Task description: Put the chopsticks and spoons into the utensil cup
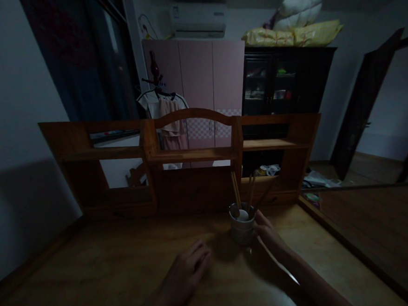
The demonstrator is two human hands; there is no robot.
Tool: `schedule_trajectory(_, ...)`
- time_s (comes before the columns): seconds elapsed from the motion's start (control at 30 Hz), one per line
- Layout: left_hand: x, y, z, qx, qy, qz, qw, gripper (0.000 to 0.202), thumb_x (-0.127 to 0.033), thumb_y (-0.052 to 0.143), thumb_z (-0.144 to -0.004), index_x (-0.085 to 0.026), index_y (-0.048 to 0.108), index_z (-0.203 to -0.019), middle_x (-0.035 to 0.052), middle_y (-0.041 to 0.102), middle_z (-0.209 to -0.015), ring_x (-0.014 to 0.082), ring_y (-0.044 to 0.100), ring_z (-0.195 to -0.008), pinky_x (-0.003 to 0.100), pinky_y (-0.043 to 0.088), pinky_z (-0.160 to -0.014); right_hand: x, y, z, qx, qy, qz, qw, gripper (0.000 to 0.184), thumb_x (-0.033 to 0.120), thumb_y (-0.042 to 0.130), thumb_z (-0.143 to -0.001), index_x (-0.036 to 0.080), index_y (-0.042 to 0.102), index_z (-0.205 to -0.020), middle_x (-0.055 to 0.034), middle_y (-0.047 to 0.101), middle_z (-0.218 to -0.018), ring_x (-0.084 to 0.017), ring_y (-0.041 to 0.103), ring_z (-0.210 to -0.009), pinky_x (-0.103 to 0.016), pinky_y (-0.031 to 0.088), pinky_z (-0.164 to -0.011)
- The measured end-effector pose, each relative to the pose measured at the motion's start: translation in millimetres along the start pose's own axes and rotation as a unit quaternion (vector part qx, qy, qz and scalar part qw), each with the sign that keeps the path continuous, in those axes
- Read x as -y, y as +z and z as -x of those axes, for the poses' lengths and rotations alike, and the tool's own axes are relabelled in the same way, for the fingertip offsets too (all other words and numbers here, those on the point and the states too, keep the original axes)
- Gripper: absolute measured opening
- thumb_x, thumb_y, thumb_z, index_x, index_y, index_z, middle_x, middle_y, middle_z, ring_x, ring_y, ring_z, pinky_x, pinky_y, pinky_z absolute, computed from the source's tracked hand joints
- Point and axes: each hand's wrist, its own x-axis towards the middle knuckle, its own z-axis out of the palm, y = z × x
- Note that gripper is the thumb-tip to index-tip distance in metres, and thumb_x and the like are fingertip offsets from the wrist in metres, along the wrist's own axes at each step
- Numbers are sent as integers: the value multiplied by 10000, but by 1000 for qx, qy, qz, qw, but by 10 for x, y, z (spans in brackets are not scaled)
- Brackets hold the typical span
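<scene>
A small pale cup (242, 229) stands on the wooden desk (110, 271), holding several chopsticks and a spoon that stick up out of it. My right hand (268, 234) is beside the cup's right side, touching it, with its fingers curled; a thin pale stick runs from the hand back along my forearm. My left hand (186, 271) lies flat on the desk to the left of the cup, fingers stretched out and together, holding nothing. The room is dim.
A wooden shelf unit (190, 158) stands at the desk's back edge. Behind it are a pink wardrobe (213, 82), a dark cabinet (283, 82) with bedding on top, hanging clothes, and an open door (365, 109) at right. A white wall is at left.
</scene>
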Motion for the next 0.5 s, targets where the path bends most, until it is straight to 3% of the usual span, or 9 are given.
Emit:
schedule_trajectory(0.27,46,25,7,-25,13,-46,999,235,-255,427,-967,-224,658,-987,35,668,-1008,162,631,-957,251,506,-850,-152,-95,-3,5,47,-46,998,844,106,521,-544,311,416,-1357,-21,562,-1306,-275,560,-1092,-308,501,-739)
schedule_trajectory(0.37,65,0,51,-46,57,-83,994,236,-238,436,-957,-232,661,-1028,43,684,-995,172,646,-934,264,526,-817,-219,-127,-15,29,64,-23,997,868,82,546,-504,294,428,-1338,-34,565,-1286,-274,554,-1091,-326,498,-789)
schedule_trajectory(0.47,-34,-71,274,-107,104,-96,984,245,-243,478,-934,-290,651,-1101,35,694,-993,181,653,-900,301,538,-804,-249,-175,-25,71,64,14,995,852,61,567,-499,246,444,-1321,-58,594,-1220,-281,541,-1101,-366,470,-861)
schedule_trajectory(0.5,-99,-95,393,-142,88,-72,983,228,-282,493,-932,-317,650,-1094,36,687,-1013,186,642,-915,313,543,-805,-256,-191,-29,84,59,26,994,853,49,570,-491,234,451,-1316,-63,596,-1215,-285,532,-1113,-378,452,-891)
